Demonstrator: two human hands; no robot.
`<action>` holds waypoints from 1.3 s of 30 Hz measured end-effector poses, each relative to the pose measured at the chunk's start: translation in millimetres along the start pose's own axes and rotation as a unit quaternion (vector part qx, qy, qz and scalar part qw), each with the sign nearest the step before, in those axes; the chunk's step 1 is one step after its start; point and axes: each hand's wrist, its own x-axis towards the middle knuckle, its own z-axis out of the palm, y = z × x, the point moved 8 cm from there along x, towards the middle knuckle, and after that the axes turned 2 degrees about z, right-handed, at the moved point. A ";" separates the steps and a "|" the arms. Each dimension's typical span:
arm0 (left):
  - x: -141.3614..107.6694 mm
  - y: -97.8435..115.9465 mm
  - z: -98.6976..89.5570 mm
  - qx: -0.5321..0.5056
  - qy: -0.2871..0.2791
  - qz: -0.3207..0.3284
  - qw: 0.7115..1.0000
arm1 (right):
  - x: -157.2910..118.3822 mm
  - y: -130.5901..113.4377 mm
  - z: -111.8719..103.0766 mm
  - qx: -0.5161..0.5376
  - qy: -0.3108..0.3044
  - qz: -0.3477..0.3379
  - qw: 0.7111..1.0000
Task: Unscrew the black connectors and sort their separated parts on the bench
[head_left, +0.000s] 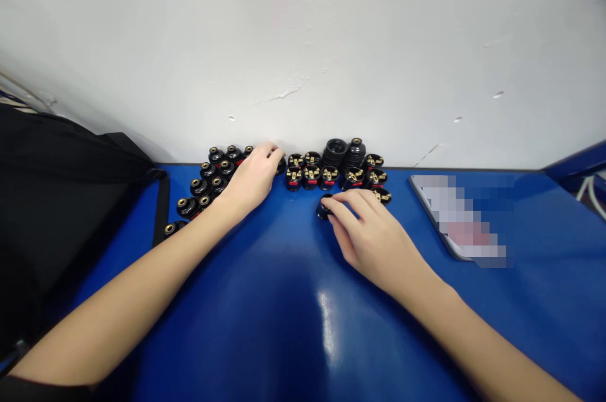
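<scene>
Along the wall, my left hand (255, 173) curls its fingers over a black lamp holder piece (281, 166), which it mostly hides. Between thumb and fingers, my right hand (367, 231) grips a short round black lamp holder core (322, 207) low over the blue table. Beside the left hand and forearm are rows of black domed lamp holder caps (199, 187) with brass threaded tops. In the middle, several round lamp holder cores (311, 177) with brass contacts and red parts stand upright. More cores (377, 177) stand beyond my right hand.
Two ribbed black sleeves (336, 153) stand among the cores at the wall. A phone (438, 216) lies on the blue table (265, 301) at right, its screen blurred. A black bag (61, 200) with a strap takes up the left side. The white wall (284, 42) bounds the back.
</scene>
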 end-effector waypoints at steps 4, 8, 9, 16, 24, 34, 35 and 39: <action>-0.3 1.0 -0.6 0.003 -0.002 0.001 1.000 | -1.3 7.2 -1.9 -0.038 0.018 0.014 0.999; -2.2 2.1 -1.9 0.006 -0.001 0.001 1.000 | -1.6 14.7 -4.2 -0.059 0.028 0.033 0.997; -3.2 2.5 -2.7 0.006 0.000 0.001 1.000 | -1.6 16.5 -4.7 -0.065 0.029 0.039 0.997; -13.7 11.6 -17.0 -0.001 0.023 0.005 1.000 | -3.0 25.2 -7.4 -0.093 0.039 0.062 0.993; -32.3 27.2 -36.7 -0.003 0.055 0.024 0.998 | -5.6 31.0 -7.7 -0.095 0.047 0.082 0.991; -31.7 -3.2 -46.9 0.047 0.025 -0.036 0.998 | -3.4 30.2 -14.6 -0.131 0.091 0.080 0.984; -30.3 -7.4 -46.6 0.056 0.019 -0.041 0.997 | -3.1 29.0 -16.4 -0.128 0.099 0.080 0.984; -25.2 -19.2 -43.0 0.077 0.005 -0.052 0.996 | -2.3 24.1 -20.5 -0.109 0.111 0.075 0.985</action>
